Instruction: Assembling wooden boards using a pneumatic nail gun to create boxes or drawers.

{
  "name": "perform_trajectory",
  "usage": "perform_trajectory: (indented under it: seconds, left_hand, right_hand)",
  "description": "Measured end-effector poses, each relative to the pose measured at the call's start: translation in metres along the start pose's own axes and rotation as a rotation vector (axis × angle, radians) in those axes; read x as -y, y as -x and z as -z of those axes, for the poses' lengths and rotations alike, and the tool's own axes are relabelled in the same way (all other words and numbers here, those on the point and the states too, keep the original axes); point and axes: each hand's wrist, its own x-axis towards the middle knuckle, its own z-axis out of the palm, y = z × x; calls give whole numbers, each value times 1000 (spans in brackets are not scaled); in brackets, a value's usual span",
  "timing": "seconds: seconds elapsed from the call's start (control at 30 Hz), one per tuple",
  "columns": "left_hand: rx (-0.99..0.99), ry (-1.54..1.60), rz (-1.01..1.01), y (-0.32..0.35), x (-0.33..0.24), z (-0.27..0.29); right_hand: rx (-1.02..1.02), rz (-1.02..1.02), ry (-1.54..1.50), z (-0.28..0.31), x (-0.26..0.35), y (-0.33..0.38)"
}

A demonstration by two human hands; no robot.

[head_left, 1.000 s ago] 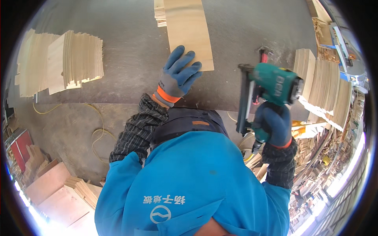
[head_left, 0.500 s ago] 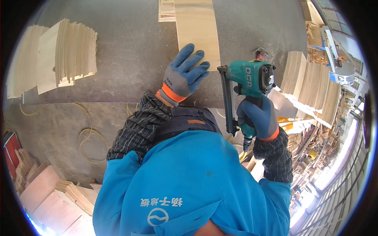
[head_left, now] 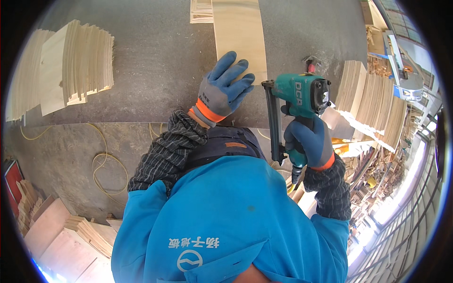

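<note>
A long, pale wooden board (head_left: 239, 35) lies on the dark worktop (head_left: 158, 61), its near end toward me. Over the near left corner of that board is my left hand (head_left: 222, 89), in a grey and blue glove with an orange cuff, its fingers spread. My right hand (head_left: 309, 139), gloved alike, is wrapped round the handle of a green and black air nail gun (head_left: 302, 92). The gun's nose is close beside the board's near right corner; whether it touches the wood I cannot tell. A hose fitting (head_left: 297, 173) hangs from the bottom of the handle.
Stacks of thin wooden panels stand at the left (head_left: 87, 61) and right (head_left: 370, 101) of the worktop. A small pile of pale strips (head_left: 201, 12) lies at the far side. Below, a yellow hose (head_left: 111, 174) coils on the floor near more panels (head_left: 66, 245). Wood scraps (head_left: 377, 174) clutter the right.
The board has shifted slightly to the right, and my left hand has moved a little the same way. The nail gun stays nearly in place in my right hand.
</note>
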Motion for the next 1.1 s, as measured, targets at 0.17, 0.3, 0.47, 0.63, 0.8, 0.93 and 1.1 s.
perform_trajectory:
  seconds: [0.17, 0.3, 0.47, 0.63, 0.8, 0.93, 1.1]
  left_hand:
    - [1, 3, -12, 1, 1, -2]
    - [-1, 2, -18, 2, 1, -2]
    - [2, 6, -14, 0, 0, -2]
    - [-27, 9, -7, 0, 0, -1]
    - [17, -3, -10, -1, 0, -1]
    - [-36, -1, -11, -2, 0, -1]
    - [-4, -18, -17, -3, 0, -1]
  right_hand:
    - [34, 21, -30, -1, -3, 1]
    - [1, -6, -28, -2, -3, 2]
    - [12, 0, -99, -6, -3, 5]
    - [-17, 1, -62, -6, -3, 4]
    - [-28, -8, -69, -7, -1, 3]
    - [-2, -21, 25, -9, 2, 5]
    - [-5, -17, 23, -6, 0, 5]
